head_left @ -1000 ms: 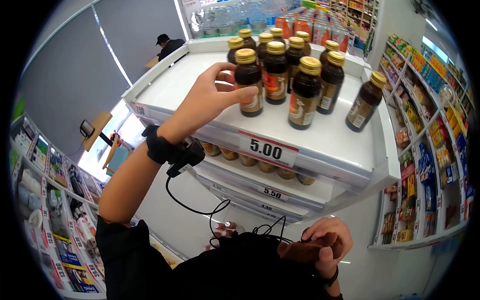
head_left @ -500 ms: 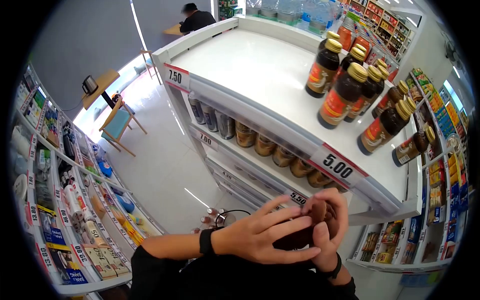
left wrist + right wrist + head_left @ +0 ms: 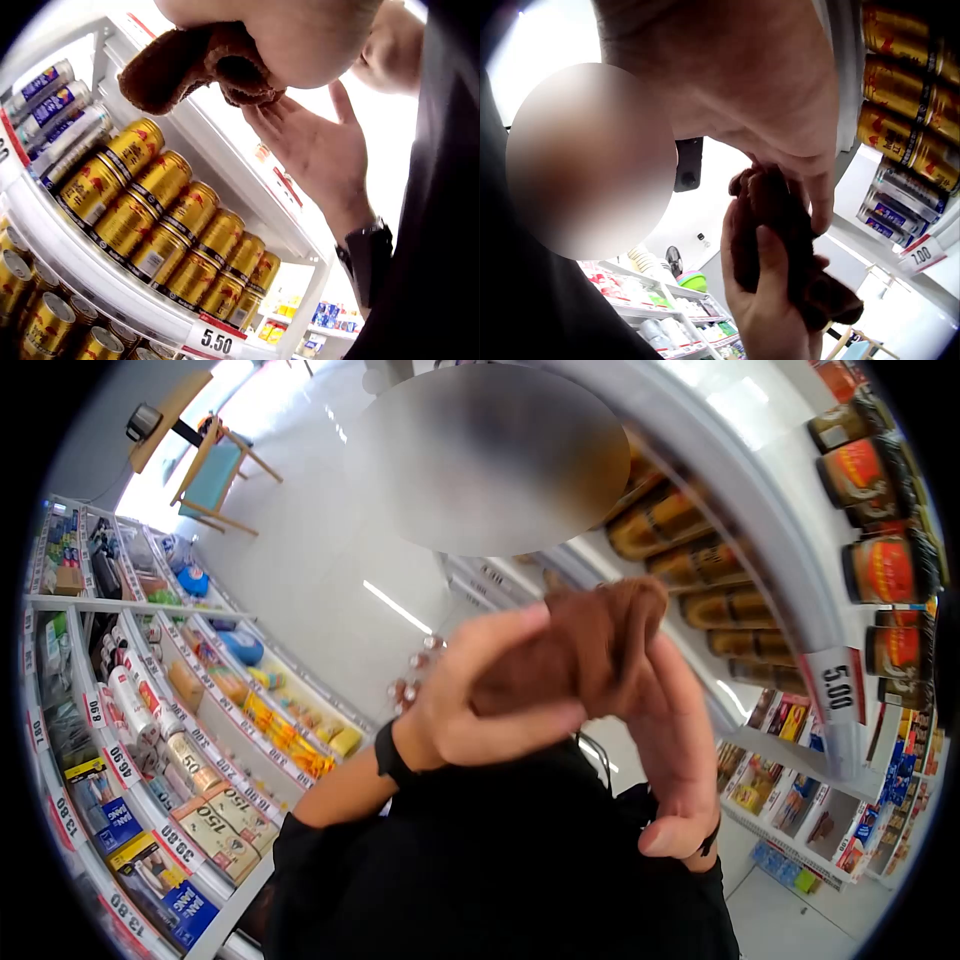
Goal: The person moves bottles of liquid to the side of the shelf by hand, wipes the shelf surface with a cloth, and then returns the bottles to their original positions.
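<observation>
A soft brown cloth item (image 3: 590, 650), bunched with folded edges, is between the two hands in front of the chest. My left hand (image 3: 450, 685) grips its left side, thumb below and fingers above. In the right wrist view the left thumb lies across the dark brown folds. My right hand (image 3: 680, 735) is on the other side, its straight fingers reaching behind the cloth and its thumb held apart. From the left wrist view, the right palm (image 3: 315, 154) faces the cloth, fingertips right at its edge. A dark strap circles each wrist.
A white shelf unit at the right bears brown bottles (image 3: 880, 568) with red labels above a 5.00 price tag (image 3: 832, 685). Gold cans (image 3: 157, 217) fill the shelf below. Left stands a rack of packaged goods (image 3: 190, 760). A chair (image 3: 210, 478) is farther off on the pale floor.
The left hand released a bottle on the top shelf, came down to the brown cloth and took hold. The right hand's curled fingers have straightened. The view has turned downward and left.
</observation>
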The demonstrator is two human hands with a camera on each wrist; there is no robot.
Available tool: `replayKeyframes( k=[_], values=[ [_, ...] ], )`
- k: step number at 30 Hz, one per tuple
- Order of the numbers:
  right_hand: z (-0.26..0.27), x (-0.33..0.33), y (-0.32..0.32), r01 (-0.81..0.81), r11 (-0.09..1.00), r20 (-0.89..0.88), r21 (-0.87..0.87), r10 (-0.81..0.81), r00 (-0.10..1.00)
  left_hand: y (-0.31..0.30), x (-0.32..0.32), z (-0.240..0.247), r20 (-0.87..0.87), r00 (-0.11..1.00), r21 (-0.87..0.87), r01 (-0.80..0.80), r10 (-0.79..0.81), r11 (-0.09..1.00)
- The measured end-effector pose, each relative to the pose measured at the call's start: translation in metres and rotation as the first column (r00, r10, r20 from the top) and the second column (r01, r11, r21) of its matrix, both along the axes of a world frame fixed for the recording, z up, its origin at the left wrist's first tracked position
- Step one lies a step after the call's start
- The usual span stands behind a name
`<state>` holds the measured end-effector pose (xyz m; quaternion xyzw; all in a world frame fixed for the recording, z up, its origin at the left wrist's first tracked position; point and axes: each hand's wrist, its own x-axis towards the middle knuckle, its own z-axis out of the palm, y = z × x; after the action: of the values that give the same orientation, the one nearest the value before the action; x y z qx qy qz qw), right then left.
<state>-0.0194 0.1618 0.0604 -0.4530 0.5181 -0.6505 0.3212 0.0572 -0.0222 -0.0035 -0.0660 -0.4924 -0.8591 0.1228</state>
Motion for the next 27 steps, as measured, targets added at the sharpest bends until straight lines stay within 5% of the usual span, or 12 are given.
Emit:
replayKeyframes(
  k=[2,4,5,6,7,12,17,19,21,22,23,27],
  values=[
    [-0.009,0.0,-0.006,0.112,0.993,-0.068,0.026,-0.11,0.992,-0.028,0.005,-0.009,-0.099,0.963,-0.23,-0.266,0.249,0.936],
    [-0.008,0.004,-0.007,0.353,0.934,-0.238,0.058,-0.331,0.913,-0.051,0.002,-0.003,-0.516,0.681,-0.505,-0.732,0.52,0.458],
    [-0.009,0.002,-0.007,0.463,0.886,-0.397,0.031,-0.415,0.819,-0.054,0.002,0.007,-0.357,0.647,-0.404,-0.757,0.674,0.513],
    [-0.01,-0.002,-0.002,0.503,0.864,-0.531,-0.027,-0.439,0.725,-0.08,-0.011,0.009,-0.495,0.423,-0.435,-0.877,0.759,0.204],
    [-0.009,-0.006,0.005,0.532,0.842,-0.65,-0.091,-0.455,0.609,-0.092,-0.014,0.023,-0.454,0.395,-0.395,-0.893,0.799,0.217],
    [-0.015,-0.006,0.035,0.66,0.741,-0.555,-0.126,-0.604,0.572,-0.131,-0.039,0.1,-0.628,0.403,-0.305,-0.914,0.665,0.266],
    [-0.031,-0.027,0.054,0.57,0.803,-0.588,0.172,-0.381,0.714,-0.112,-0.078,0.187,-0.52,0.705,-0.745,-0.651,0.482,0.149],
    [-0.041,-0.034,0.056,0.526,0.807,-0.619,0.27,-0.274,0.736,-0.139,-0.118,0.216,-0.75,0.661,-0.618,-0.716,-0.03,-0.325],
    [-0.051,-0.043,0.051,0.499,0.824,-0.621,0.27,-0.247,0.744,-0.125,-0.151,0.243,-0.5,0.866,-0.782,-0.457,-0.01,-0.425],
    [-0.051,-0.045,0.053,0.48,0.83,-0.628,0.283,-0.218,0.747,-0.215,-0.206,0.212,-0.639,0.739,-0.597,-0.651,-0.211,-0.469],
    [-0.048,-0.048,0.055,0.466,0.844,-0.63,0.265,-0.214,0.746,-0.131,-0.176,0.26,-0.356,0.931,-0.828,-0.352,-0.074,-0.436],
    [-0.051,-0.062,0.054,0.394,0.886,-0.59,0.245,-0.187,0.785,-0.157,-0.21,0.241,-0.311,0.95,-0.738,-0.257,-0.023,-0.624]
  ],
)
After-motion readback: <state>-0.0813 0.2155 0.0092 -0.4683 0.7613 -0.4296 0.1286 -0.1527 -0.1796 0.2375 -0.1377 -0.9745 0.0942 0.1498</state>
